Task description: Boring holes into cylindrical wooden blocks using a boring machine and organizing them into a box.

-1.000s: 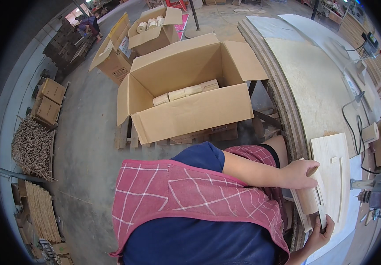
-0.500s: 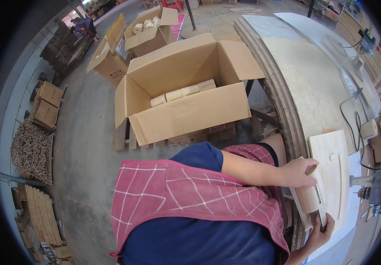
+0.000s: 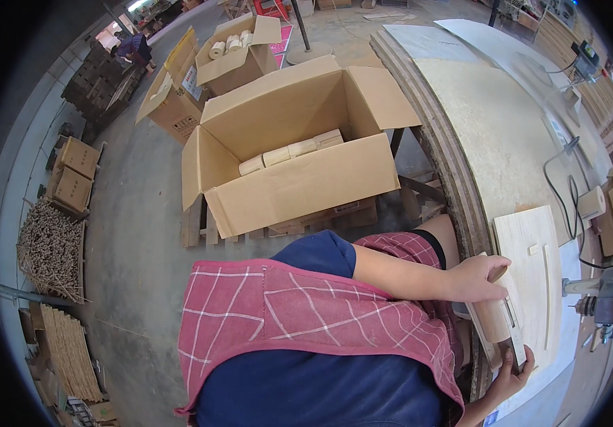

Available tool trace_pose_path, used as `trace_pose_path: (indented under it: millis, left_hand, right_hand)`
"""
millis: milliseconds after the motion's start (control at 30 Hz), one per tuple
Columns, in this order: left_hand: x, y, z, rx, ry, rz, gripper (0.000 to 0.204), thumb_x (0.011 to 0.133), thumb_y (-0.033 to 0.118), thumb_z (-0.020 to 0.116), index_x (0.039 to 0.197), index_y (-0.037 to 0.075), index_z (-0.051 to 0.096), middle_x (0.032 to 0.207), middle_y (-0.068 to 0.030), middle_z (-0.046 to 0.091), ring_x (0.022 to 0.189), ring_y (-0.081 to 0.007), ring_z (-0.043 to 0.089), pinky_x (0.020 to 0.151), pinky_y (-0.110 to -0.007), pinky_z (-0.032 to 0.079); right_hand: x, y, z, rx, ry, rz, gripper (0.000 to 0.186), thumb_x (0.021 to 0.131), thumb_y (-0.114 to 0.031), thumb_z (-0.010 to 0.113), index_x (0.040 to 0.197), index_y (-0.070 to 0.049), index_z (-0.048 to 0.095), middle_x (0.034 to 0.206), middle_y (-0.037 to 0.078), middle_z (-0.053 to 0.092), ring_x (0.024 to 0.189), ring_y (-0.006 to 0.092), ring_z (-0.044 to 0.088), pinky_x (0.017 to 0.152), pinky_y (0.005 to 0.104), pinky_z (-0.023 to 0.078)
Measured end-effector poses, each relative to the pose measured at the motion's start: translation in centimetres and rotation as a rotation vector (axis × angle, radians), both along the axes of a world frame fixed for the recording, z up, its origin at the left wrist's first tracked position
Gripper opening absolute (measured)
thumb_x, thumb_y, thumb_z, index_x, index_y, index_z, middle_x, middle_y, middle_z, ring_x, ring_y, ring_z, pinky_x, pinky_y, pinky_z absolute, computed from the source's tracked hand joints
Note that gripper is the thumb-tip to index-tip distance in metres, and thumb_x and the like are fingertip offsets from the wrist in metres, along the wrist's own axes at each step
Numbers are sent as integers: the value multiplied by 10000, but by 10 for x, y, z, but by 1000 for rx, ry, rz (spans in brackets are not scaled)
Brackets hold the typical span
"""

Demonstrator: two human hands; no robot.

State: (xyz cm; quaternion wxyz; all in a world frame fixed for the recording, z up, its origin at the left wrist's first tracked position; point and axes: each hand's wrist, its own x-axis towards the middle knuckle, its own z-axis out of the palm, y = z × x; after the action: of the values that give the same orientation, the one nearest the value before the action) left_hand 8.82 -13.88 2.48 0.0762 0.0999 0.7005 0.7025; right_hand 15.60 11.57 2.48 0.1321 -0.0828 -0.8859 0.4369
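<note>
My left hand (image 3: 477, 278) is closed round the far end of a pale wooden cylinder (image 3: 493, 322), thumb and fingers curled over its top. Along the cylinder's right side lies a narrow, light flat strip (image 3: 517, 343) with a dark slot in it; its exact kind I cannot make out. My right hand (image 3: 514, 376) pinches the near end of that strip between thumb and fingers. Both hands work at the edge of a pale wooden board (image 3: 527, 231), which carries a thin raised strip (image 3: 546, 295) and a small block (image 3: 533, 250).
A big open carton (image 3: 299, 188) with several wooden cylinders (image 3: 303, 147) stands in front. Another carton (image 3: 239, 71) holds more cylinders behind it. On the right are the workbench (image 3: 491, 121), a black cable (image 3: 569, 206) and a drill-like machine (image 3: 601, 306). A person (image 3: 134, 51) bends far left.
The view has shifted slightly. Both hands keep their hold on the cylinder and strip, with the right fingers moved a little at the strip's near end.
</note>
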Motion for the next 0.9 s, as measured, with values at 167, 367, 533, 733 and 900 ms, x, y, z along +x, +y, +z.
trace_pose_path:
  millis: [167,367,533,733,900]
  left_hand:
    - [3,0,-6,3,23,22,608,737,225,660,1217,-44,402,991,-184,571,907,-205,564,795,-292,437]
    - [-4,3,-6,48,21,-50,594,744,198,662,1233,-15,402,1006,-153,579,908,-179,557,782,-291,443]
    - [-10,0,-8,85,193,-171,755,729,214,665,1310,-62,270,1106,-178,557,985,-155,536,848,-257,414]
    - [-13,16,3,121,163,-430,861,717,54,677,1371,-11,122,1199,-154,490,1055,-168,494,890,-274,390]
    - [-18,35,9,126,66,-480,882,722,-3,667,1380,5,81,1243,-144,439,1096,-168,458,915,-268,370]
  right_hand:
    - [2,-7,2,-1,44,-2,285,753,-46,650,1019,-20,549,918,55,552,770,126,503,612,208,408]
    - [2,11,-17,-77,198,54,238,716,8,642,935,-2,549,870,51,540,799,148,498,691,242,406]
    - [1,-6,-1,-84,292,-26,266,614,58,655,852,-13,558,852,56,533,796,160,502,700,257,404]
    - [14,-6,7,-167,384,-112,316,584,95,676,864,-10,575,840,44,513,773,140,497,662,238,402]
    - [22,5,3,-369,367,-146,277,610,78,695,848,-13,586,836,28,523,745,113,502,659,225,408]
